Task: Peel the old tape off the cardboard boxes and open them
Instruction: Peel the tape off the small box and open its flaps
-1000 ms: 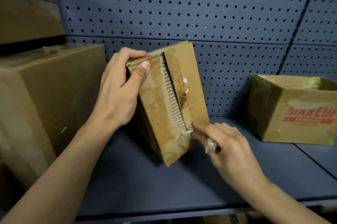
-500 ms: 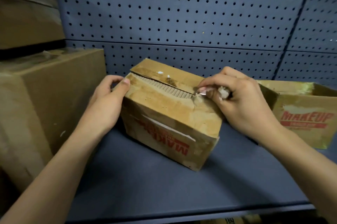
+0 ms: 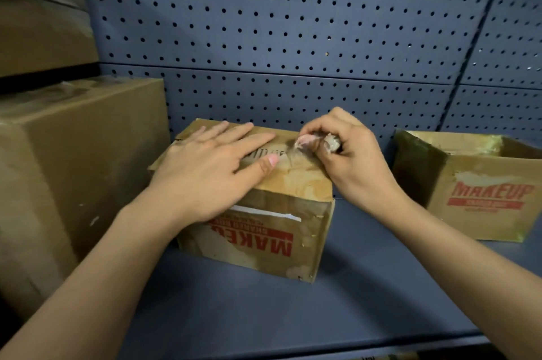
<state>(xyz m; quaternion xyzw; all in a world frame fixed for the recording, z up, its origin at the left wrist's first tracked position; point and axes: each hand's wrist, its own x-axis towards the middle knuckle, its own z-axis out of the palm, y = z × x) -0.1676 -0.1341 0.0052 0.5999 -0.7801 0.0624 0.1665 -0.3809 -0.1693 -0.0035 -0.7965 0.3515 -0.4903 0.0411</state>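
Blue-grey pegboard back panel (image 3: 293,22) is running across the whole rear, round holes in even rows. A horizontal seam (image 3: 264,73) is splitting it into upper and lower sheets; a dark upright joint (image 3: 475,46) is slanting down on the right. Matte blue shelf deck (image 3: 366,301) is lying below, its front lip (image 3: 410,343) catching a little light.

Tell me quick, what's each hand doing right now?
Left hand: open, pressing flat on the small brown cardboard box.
Right hand: closed, pinching clear old tape.
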